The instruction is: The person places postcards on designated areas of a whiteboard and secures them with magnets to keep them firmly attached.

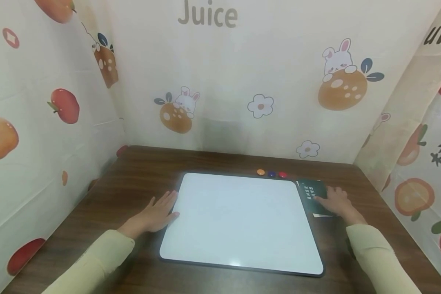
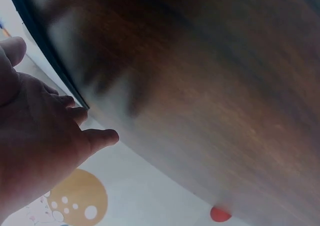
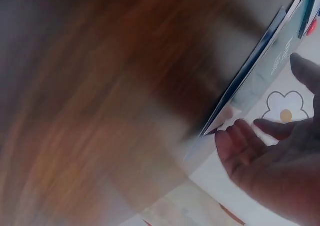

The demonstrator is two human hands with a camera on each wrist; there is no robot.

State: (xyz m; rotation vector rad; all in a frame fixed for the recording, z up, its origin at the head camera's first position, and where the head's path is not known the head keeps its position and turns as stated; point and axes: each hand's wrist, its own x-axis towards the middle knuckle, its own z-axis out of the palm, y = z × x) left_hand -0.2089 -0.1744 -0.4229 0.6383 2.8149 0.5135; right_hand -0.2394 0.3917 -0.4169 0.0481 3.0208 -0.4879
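Note:
A whiteboard (image 1: 239,222) with a dark rim lies flat on the brown table. At its left edge my left hand (image 1: 154,213) has its fingers stretched out, fingertips right at the rim. The left wrist view shows this hand (image 2: 40,131) with spread fingers beside the dark rim (image 2: 55,61). To the right of the board lies a small stack of cards or booklets, topped by a dark green cover (image 1: 308,192) with white characters. My right hand (image 1: 338,202) is over its right side, thumb extended across the cover. In the right wrist view the fingers of this hand (image 3: 272,151) bend loosely near the stack's edge (image 3: 250,71).
Beyond the board's far edge sit three small round pieces: orange (image 1: 261,172), dark blue (image 1: 271,174) and red (image 1: 282,174). Printed curtains (image 1: 224,81) with fruit and rabbits enclose the wooden table (image 1: 147,163) at the back and both sides.

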